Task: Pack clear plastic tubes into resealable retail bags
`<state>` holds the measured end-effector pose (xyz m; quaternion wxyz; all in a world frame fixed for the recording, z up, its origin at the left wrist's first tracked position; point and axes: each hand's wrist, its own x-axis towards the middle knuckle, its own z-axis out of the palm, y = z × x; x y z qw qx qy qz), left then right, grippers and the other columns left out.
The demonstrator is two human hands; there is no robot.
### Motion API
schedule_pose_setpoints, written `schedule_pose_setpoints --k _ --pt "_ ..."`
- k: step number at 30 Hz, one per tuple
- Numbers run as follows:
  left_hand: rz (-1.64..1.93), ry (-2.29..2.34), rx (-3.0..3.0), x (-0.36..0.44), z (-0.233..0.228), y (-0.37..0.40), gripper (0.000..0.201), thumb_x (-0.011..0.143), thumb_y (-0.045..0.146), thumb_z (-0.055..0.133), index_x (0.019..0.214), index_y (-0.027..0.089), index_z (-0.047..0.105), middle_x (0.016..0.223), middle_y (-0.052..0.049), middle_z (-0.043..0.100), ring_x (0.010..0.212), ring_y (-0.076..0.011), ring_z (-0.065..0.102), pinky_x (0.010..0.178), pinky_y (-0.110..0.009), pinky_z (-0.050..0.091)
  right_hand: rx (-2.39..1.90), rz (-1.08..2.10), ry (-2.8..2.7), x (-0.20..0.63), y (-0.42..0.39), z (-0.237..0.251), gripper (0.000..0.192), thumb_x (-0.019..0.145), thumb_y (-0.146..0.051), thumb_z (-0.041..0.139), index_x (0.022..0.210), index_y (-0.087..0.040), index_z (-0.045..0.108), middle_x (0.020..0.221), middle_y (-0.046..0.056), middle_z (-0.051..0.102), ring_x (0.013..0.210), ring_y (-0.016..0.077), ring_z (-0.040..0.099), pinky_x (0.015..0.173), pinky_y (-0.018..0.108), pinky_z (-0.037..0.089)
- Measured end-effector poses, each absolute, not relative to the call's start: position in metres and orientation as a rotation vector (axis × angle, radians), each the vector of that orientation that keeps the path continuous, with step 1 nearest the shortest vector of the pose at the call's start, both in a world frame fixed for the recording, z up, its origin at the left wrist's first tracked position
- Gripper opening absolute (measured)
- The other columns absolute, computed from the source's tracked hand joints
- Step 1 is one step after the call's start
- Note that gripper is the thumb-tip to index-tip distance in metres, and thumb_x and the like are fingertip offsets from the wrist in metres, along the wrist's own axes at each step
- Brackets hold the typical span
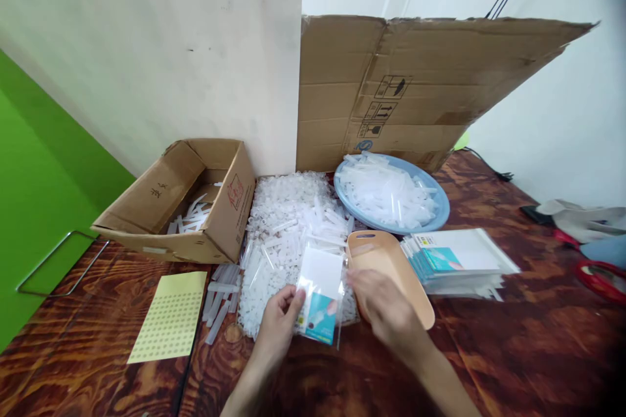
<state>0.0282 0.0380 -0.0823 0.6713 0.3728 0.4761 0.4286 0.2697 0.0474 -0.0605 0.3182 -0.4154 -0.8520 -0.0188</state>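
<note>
My left hand [282, 313] pinches the left edge of a clear plastic packet [320, 290] with a white and teal printed card inside. The packet is held tilted above a heap of small clear plastic pieces [293, 208]. To its right, my right hand [384, 303] is smeared by motion over the near part of a tan oblong tray [398, 267]. Its fingers reach toward the packet's right edge, and whether they touch it or hold anything I cannot make out.
At the left stands an open cardboard box [227, 221] with white strips inside. A yellow sticker sheet [169, 316] lies before it. Behind the tray, a blue basin [443, 208] holds translucent strips. Stacked packets [454, 260] lie right of the tray. A large cardboard sheet [415, 91] leans behind.
</note>
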Motion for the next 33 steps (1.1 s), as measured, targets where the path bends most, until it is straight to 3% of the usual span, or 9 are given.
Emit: schedule_pose_setpoints --k 3,8,12,15,20,22,25,29,33 --pt "0.949 1.126 0.892 0.011 -0.084 0.030 0.048 0.080 0.059 0.073 0.068 0.015 0.058 0.057 0.005 0.052 0.053 -0.0093 0.045 0.051 -0.019 0.032 -1.531 0.069 -2.239 0.297 0.096 -0.080 0.043 0.087 0.000 0.040 0.116 -0.019 0.066 0.112 0.013 0.072 0.107 0.0283 0.067 0.091 0.045 0.055" --pt "0.915 1.142 0.860 -0.008 -0.086 0.010 0.046 0.077 0.056 0.076 0.070 0.013 0.065 0.059 0.001 0.060 0.055 -0.0110 0.050 0.054 -0.020 0.034 -1.518 0.193 -2.389 0.315 0.140 -0.092 0.029 0.081 0.000 0.047 0.091 -0.018 0.068 0.094 0.010 0.074 0.090 0.0257 0.070 0.080 0.036 0.055" --pt "0.908 1.126 0.851 -0.017 -0.088 0.000 0.041 0.080 0.051 0.077 0.071 0.012 0.069 0.061 0.000 0.064 0.056 -0.0110 0.052 0.054 -0.020 0.034 -1.531 0.195 -2.098 0.305 0.119 -0.069 0.015 0.093 -0.018 0.051 0.105 -0.017 0.062 0.098 0.013 0.071 0.093 0.0278 0.069 0.082 0.040 0.055" --pt "0.885 1.063 0.756 -0.018 -0.089 -0.004 0.039 0.078 0.047 0.080 0.071 0.011 0.070 0.060 -0.001 0.064 0.054 -0.0095 0.052 0.053 -0.019 0.033 -1.331 0.644 -1.484 0.284 0.087 -0.054 0.029 0.091 -0.034 0.066 0.115 -0.023 0.053 0.093 0.006 0.070 0.079 0.0229 0.071 0.073 0.035 0.057" --pt "0.847 0.988 0.602 -0.009 -0.079 -0.004 0.039 0.076 0.046 0.082 0.073 0.009 0.071 0.062 -0.003 0.065 0.053 -0.0092 0.052 0.052 -0.019 0.035 -1.062 1.229 -1.172 0.243 0.046 -0.068 0.024 0.086 -0.040 0.073 0.093 -0.021 0.059 0.074 0.001 0.066 0.060 0.0177 0.064 0.059 0.029 0.053" --pt "0.863 1.008 0.588 -0.007 -0.076 -0.005 0.040 0.076 0.048 0.082 0.071 0.010 0.070 0.060 -0.002 0.062 0.052 -0.0082 0.048 0.050 -0.018 0.032 -1.107 1.264 -1.202 0.236 0.034 -0.077 0.021 0.089 -0.040 0.069 0.090 -0.020 0.064 0.078 0.003 0.067 0.069 0.0198 0.066 0.067 0.030 0.054" --pt "0.871 1.061 0.601 -0.010 -0.077 -0.009 0.045 0.075 0.052 0.081 0.069 0.011 0.066 0.056 0.002 0.054 0.049 -0.0070 0.040 0.047 -0.018 0.026 -1.124 1.304 -1.401 0.232 0.014 -0.080 0.022 0.095 -0.036 0.059 0.091 -0.020 0.073 0.105 0.009 0.069 0.097 0.0257 0.065 0.082 0.034 0.054" --pt "0.798 1.153 0.835 -0.026 -0.085 -0.018 0.050 0.081 0.059 0.071 0.068 0.011 0.065 0.055 0.003 0.048 0.051 -0.0082 0.035 0.049 -0.020 0.021 -1.082 1.404 -1.681 0.228 -0.009 -0.074 0.031 0.093 -0.019 0.050 0.103 -0.027 0.079 0.132 0.007 0.059 0.121 0.0271 0.057 0.100 0.039 0.049" --pt "0.604 1.213 1.199 -0.047 -0.083 -0.029 0.049 0.091 0.056 0.059 0.074 0.012 0.072 0.062 -0.001 0.060 0.059 -0.0135 0.050 0.054 -0.021 0.031 -1.112 1.356 -1.805 0.227 -0.006 -0.066 0.037 0.090 -0.010 0.047 0.099 -0.026 0.078 0.124 0.006 0.061 0.115 0.0240 0.060 0.101 0.038 0.049"
